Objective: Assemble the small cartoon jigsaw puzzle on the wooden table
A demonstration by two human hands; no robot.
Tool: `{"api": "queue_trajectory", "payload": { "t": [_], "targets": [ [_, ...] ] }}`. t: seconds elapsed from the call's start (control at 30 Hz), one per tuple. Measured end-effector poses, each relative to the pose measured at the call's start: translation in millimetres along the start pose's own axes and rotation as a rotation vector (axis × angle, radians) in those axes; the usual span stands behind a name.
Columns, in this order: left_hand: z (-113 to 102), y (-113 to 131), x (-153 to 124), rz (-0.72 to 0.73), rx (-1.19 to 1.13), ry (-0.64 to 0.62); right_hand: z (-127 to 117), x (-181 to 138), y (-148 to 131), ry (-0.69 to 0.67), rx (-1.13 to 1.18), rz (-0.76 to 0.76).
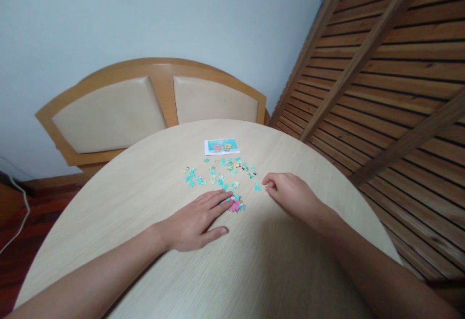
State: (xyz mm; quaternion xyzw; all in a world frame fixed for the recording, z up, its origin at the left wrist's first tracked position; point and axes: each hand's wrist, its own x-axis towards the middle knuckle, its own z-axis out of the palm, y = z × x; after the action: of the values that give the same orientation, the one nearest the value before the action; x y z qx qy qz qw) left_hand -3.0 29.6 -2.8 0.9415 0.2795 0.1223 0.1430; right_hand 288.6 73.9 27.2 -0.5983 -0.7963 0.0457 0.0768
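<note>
Flatly, hands (198,219) press knobbly cardboard puzzle pieces (235,205).

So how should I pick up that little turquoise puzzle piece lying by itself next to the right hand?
The small turquoise cardboard puzzle piece lies flat on the pale wooden round table, apart from the others. Pinch its two opposite edges from above with thumb and fingertip, coming from the right hand side, which is closest. Being so thin and flat, it probably needs one edge tipped up first.
</note>
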Motion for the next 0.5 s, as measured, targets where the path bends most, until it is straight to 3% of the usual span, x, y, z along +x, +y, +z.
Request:
{"api": "queue_trajectory", "payload": {
  "t": [0.2,0.5],
  "targets": [
    [-2,2,1,-0.006,0.001,0.020,-1,-14,-23,-0.108,0.119,-0.169],
    [-1,2,2,-0.012,-0.006,0.016,0,-8,-19,-0.201,0.420,-0.502]
  ]
}}
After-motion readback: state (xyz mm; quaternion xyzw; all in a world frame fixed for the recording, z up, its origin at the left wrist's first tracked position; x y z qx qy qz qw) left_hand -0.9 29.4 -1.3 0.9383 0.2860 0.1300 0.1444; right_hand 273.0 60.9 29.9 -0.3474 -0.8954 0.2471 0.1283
